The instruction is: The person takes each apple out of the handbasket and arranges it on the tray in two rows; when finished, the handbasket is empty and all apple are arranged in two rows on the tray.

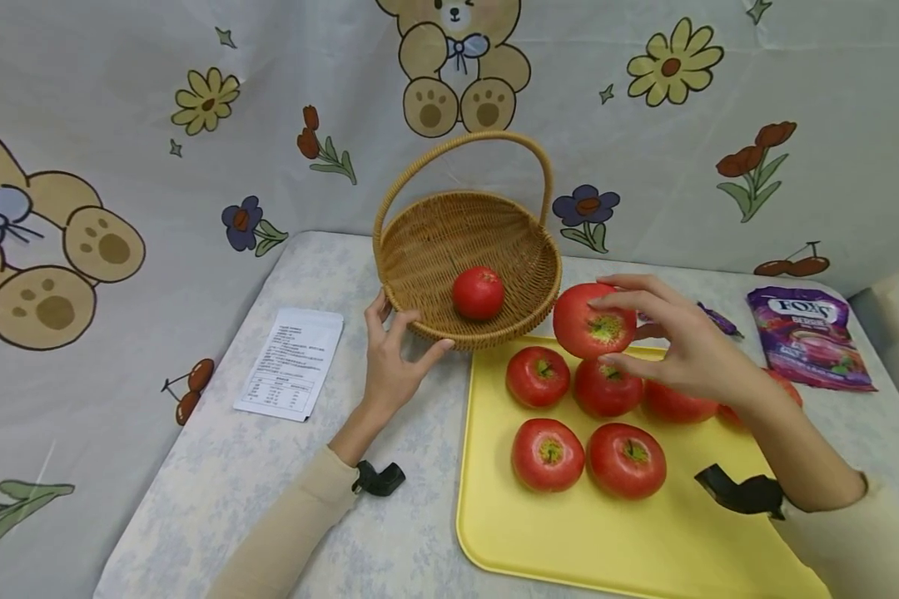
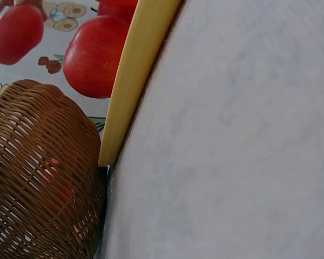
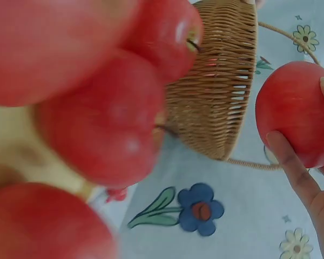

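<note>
A wicker basket (image 1: 419, 241) with an arched handle stands tilted towards me, one red apple (image 1: 479, 293) inside it. My left hand (image 1: 393, 366) holds the basket's front left rim, thumb and fingers spread along it. In my right hand (image 1: 682, 341) is another red apple (image 1: 588, 320), gripped between thumb and fingers. It hangs just right of the basket's rim, over the back of the yellow tray (image 1: 569, 541). The right wrist view shows fingers (image 3: 294, 167) around this held apple (image 3: 297, 113). Several more apples (image 1: 547, 455) sit on the tray.
A white printed packet (image 1: 290, 364) lies on the table at the left. A purple candy bag (image 1: 811, 337) is at the back right, with a small purple wrapper (image 1: 719, 319) beside it. Behind the table hangs a patterned cloth (image 1: 270, 100) with bears and flowers.
</note>
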